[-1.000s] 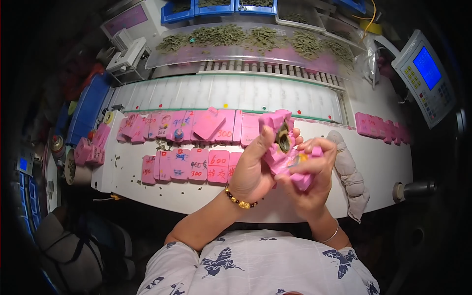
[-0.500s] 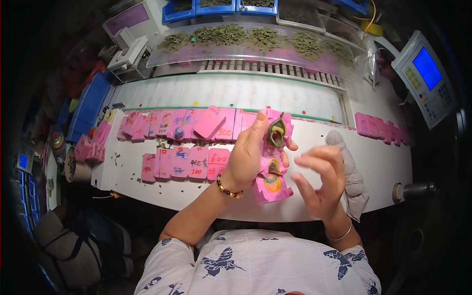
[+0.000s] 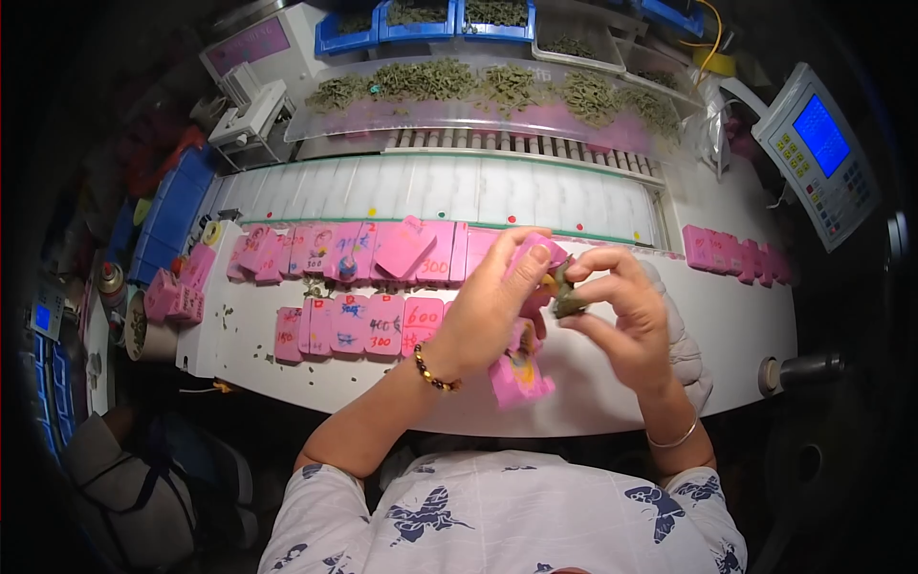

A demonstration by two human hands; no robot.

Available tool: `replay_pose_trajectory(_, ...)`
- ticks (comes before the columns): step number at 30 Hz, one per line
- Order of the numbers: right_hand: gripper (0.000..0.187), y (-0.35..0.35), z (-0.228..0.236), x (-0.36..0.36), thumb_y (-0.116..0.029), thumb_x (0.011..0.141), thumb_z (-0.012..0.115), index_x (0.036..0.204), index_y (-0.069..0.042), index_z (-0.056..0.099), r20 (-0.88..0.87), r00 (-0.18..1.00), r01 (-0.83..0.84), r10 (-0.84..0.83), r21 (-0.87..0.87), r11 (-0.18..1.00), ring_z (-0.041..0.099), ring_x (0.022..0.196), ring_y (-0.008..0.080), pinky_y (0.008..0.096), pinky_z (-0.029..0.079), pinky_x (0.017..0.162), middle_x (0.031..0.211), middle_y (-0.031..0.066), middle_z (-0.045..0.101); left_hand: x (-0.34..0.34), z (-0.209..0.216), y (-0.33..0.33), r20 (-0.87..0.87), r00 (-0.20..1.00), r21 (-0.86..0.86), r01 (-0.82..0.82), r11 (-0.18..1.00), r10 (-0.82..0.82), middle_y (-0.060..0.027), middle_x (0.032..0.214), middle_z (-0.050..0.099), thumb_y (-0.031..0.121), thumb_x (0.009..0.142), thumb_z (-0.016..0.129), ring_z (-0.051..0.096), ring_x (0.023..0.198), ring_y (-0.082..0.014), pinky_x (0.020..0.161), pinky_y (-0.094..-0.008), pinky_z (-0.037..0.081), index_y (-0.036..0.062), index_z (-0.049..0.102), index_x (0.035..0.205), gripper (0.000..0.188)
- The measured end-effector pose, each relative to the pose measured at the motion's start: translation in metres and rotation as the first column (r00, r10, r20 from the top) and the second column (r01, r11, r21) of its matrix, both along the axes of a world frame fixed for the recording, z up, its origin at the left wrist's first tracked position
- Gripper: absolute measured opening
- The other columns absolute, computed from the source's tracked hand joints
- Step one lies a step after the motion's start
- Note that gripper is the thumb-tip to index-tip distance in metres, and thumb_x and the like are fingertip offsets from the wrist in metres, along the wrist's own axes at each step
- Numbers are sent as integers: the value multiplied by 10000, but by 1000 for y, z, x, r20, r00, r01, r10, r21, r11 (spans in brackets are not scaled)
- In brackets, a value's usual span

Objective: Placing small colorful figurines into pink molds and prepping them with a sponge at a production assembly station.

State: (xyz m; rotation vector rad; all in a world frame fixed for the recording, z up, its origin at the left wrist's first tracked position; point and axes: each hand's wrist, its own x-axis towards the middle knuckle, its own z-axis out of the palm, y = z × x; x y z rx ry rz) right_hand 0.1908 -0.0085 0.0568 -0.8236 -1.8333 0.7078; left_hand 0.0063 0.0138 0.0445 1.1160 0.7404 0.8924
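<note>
My left hand (image 3: 476,316) is closed around a pink rubber mould (image 3: 517,383) over the right middle of the table. The mould's lower part hangs open below my fingers, showing a hollow with yellow and blue marks. Between thumb and fingertips my right hand (image 3: 626,325) pinches a small dark green moulded piece (image 3: 569,302), right beside the mould's upper part. Whether the piece still touches the mould I cannot tell. Part of the mould is hidden behind my left fingers.
Pink mould blocks (image 3: 384,323) stand in two rows at the left; more pink blocks (image 3: 736,256) lie far right. Behind are a glass-edged white strip (image 3: 411,187), rollers and a clear tray (image 3: 316,120) of green pieces. A control panel (image 3: 820,153) rises at right.
My right hand has moved left to the mould, and its fingers have closed on the green piece, which was lying in the mould. The left hand has tilted the mould.
</note>
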Motion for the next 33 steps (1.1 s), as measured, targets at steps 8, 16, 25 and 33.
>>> replay_pose_trajectory(8, 215, 6, 0, 34, -197, 965, 610, 1071, -10, 605, -786, 590, -523, -186, -547, 654, 582, 1025, 205, 284, 513, 803, 1095, 83, 592, -9, -2, 12, -19, 999, -29, 48, 998, -48, -87, 757, 636, 490, 1039, 330, 623, 706, -130, 630, -260, 508, 21, 508, 1245, 542)
replay_pose_trajectory(16, 184, 2, -13, 25, -183, 971, 604, 1077, -33, 625, -706, 677, -453, -211, -624, 637, 593, 959, 134, 276, 516, 814, 1053, 50, 639, 13, -8, 1, -185, 981, 251, 96, 963, -50, -15, 805, 597, 144, 1003, 501, 548, 731, -53, 663, -228, 470, 11, 563, 907, 175)
replay_pose_trajectory(25, 212, -9, 7, 16, 3, 761, 753, 948, 5, 654, 65, 994, 91, -93, 22, 996, 640, 942, 244, 340, 500, 840, 998, 148, 666, 18, -20, 12, -233, 964, 107, 159, 982, -130, -58, 729, 631, 193, 960, 516, 584, 674, -98, 608, -283, 472, -9, 594, 913, 222)
replay_pose_trajectory(33, 141, 2, -16, 22, 21, 851, 673, 987, 3, 640, -357, 932, -128, -67, -496, 859, 609, 894, 118, 267, 488, 758, 974, 62, 647, 1, -5, 10, -190, 974, 214, 161, 963, -121, -14, 829, 615, 140, 973, 557, 587, 748, -77, 696, -244, 506, 11, 603, 1038, 151)
